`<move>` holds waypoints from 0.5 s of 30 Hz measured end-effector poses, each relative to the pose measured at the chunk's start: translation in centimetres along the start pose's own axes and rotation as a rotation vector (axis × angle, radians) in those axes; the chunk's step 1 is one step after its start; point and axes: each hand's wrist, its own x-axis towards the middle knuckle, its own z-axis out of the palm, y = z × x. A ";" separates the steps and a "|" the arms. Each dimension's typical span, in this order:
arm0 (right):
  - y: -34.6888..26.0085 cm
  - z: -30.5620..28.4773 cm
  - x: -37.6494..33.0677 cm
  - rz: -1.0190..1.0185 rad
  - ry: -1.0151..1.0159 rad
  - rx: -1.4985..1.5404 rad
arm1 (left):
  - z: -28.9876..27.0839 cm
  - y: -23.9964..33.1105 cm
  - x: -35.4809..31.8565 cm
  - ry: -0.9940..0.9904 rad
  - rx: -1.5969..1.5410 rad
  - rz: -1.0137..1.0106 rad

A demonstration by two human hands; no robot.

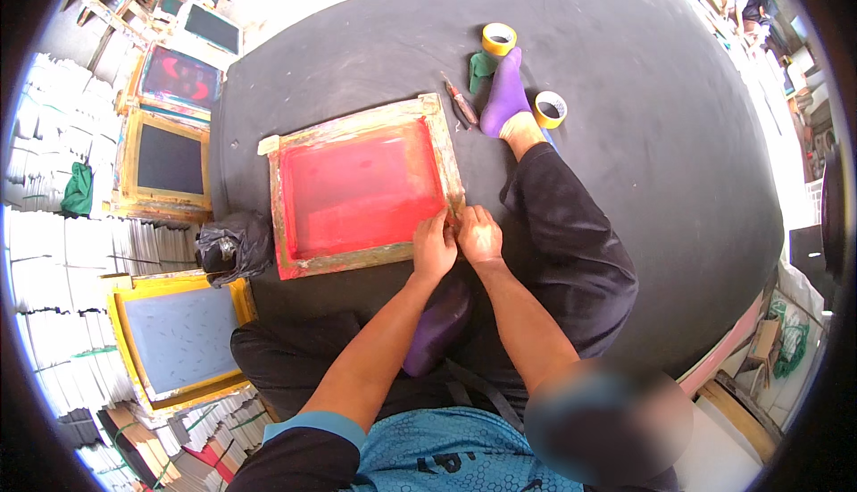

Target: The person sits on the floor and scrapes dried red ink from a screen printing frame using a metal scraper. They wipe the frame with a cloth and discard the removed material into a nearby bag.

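Note:
A wooden screen printing frame (277, 211) with red-stained mesh lies flat on the black surface in front of me. Both my hands meet at its near right corner, which they partly cover. My left hand (434, 246) has its fingers closed in a pinch at the frame's edge. Right beside it, my right hand (479, 235) is also closed, knuckles up, against the wood's outer side. Whatever the fingertips pinch is too small and hidden to make out. Tape and dried paint cover the worn wood.
Beyond the frame lie a red-handled tool (460, 104), a green cloth (480, 67) and two yellow tape rolls (499, 39) (550, 109), near my purple-socked foot (507, 99). A black plastic bag (234, 247) sits left. More frames (178, 336) and paper stacks (62, 282) line the left. Another person (752, 12) is far right.

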 end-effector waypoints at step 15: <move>-2.4 -3.2 12.5 -0.113 -0.329 0.265 | -0.3 -1.5 0.2 -0.113 -0.179 -0.179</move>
